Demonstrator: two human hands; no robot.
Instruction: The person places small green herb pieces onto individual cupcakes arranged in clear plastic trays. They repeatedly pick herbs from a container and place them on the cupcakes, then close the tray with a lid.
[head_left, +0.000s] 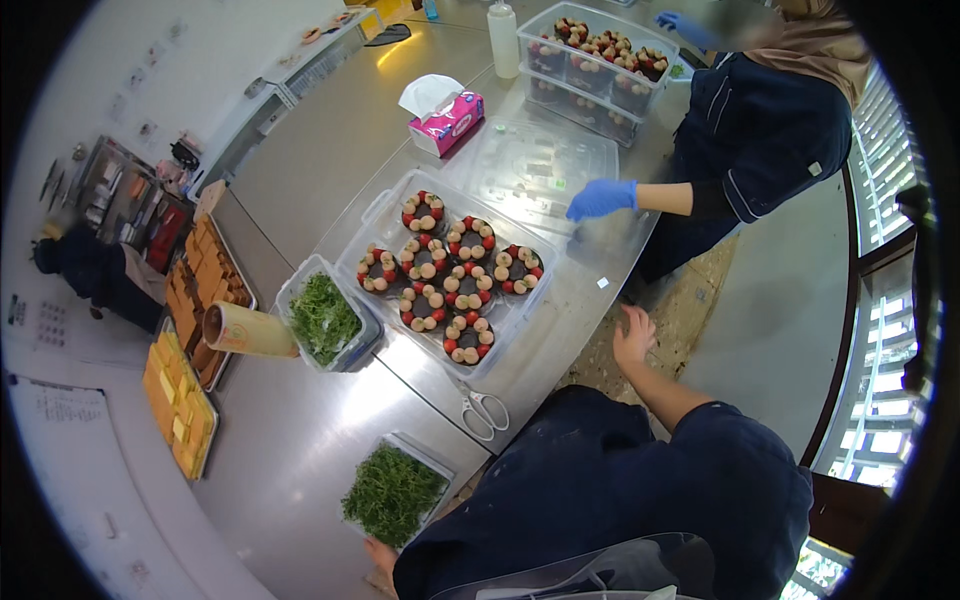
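My left hand (381, 556) is at the bottom, its fingers at the near edge of a plastic tub of green herb sprigs (393, 491); whether it grips the tub is unclear. My right hand (634, 334) hangs beside the steel table, fingers apart and holding nothing. On the table a clear plastic tray (517, 330) holds several small round chocolate cakes (468, 285) ringed with pale balls, red berries and green sprigs. White-handled scissors (484, 415) lie by the tray's near corner. A second tub of herb sprigs (324, 319) stands against the tray's left side.
A co-worker's blue-gloved hand (602, 199) is over a clear lid (540, 161). Beyond are a tissue pack (447, 124), a squeeze bottle (503, 41) and stacked cake containers (585, 94). A plastic-film roll (251, 330) and sponge-cake trays (180, 405) lie left. Another person stands far left.
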